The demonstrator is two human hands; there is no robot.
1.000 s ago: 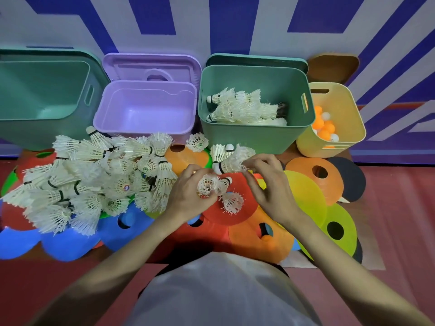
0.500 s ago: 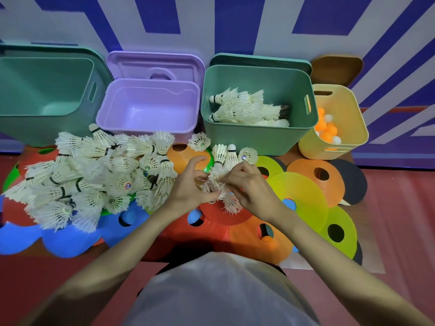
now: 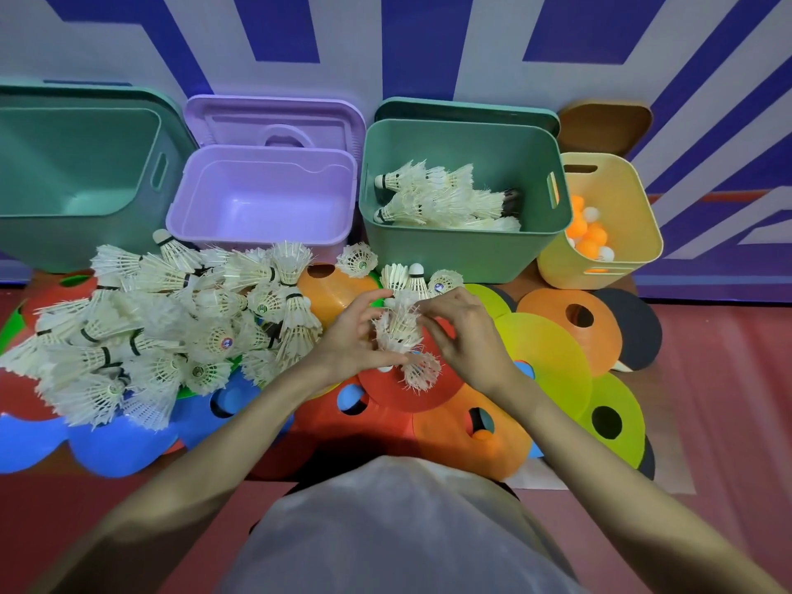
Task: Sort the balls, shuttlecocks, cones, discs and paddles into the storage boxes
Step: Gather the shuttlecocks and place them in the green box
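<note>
shuttlecocks (image 3: 445, 199) fill green box (image 3: 467, 255); left hand (image 3: 355, 336), right hand (image 3: 467, 336) grip shuttlecock bundle (image 3: 398, 327).

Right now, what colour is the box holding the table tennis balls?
Yellow box, clearest in the head view.

Landmark: green box (image 3: 465, 255) with shuttlecocks inside, centre-right against wall. Just in front of it, left hand (image 3: 351, 336) and right hand (image 3: 467, 336) together grip stacked shuttlecocks (image 3: 398, 325) over red disc (image 3: 445, 390). Left of box: purple box (image 3: 261, 233), then large green box (image 3: 77, 233). Right of box: yellow box (image 3: 643, 233) holding balls (image 3: 589, 233). Front-left: shuttlecock pile (image 3: 171, 327) on discs.
</note>
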